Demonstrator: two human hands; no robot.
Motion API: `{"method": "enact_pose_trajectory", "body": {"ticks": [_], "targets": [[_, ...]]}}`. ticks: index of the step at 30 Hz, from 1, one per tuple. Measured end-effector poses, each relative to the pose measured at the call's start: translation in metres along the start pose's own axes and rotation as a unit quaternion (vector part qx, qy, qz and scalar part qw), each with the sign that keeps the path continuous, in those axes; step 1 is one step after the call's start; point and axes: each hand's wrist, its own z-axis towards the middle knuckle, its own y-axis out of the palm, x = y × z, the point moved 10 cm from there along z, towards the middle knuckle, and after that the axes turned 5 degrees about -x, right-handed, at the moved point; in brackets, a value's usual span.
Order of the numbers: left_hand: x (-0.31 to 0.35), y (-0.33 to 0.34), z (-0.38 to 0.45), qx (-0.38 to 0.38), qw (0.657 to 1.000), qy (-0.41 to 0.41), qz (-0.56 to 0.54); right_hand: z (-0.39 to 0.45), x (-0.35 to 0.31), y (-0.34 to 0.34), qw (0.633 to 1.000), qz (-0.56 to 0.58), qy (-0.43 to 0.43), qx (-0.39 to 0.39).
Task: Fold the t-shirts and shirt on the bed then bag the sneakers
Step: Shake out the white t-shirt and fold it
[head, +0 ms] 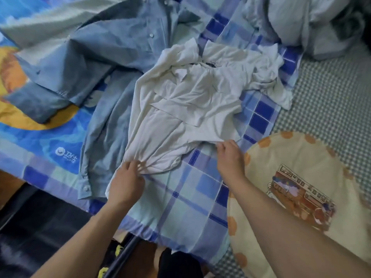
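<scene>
A white t-shirt (188,109) lies rumpled in the middle of the bed, collar away from me, its sides folded inward. My left hand (128,177) pinches the bunched hem at the shirt's lower left. My right hand (230,155) grips the lower right edge of the same hem. A blue denim shirt (100,63) is spread out to the left, partly under the white t-shirt, one sleeve with its cuff (38,109) reaching left. No sneakers or bag can be made out.
The bed carries a blue checked sheet (190,197). A cream pillow with orange dots and a bus print (301,187) lies at the right. Crumpled pale bedding (301,23) sits at the back right. The bed's edge and a dark floor (40,227) are at the lower left.
</scene>
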Motion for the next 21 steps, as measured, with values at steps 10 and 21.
{"method": "enact_pose_trajectory", "body": {"ticks": [10,21], "targets": [[0.131,-0.017,-0.094,-0.071,0.982,0.149,-0.087,-0.192,0.087,-0.115,0.985,0.134,0.110,0.018],[0.242,0.030,-0.249,0.031,0.968,0.230,-0.095,-0.306,0.030,-0.242,0.951,0.299,-0.054,-0.055]]}}
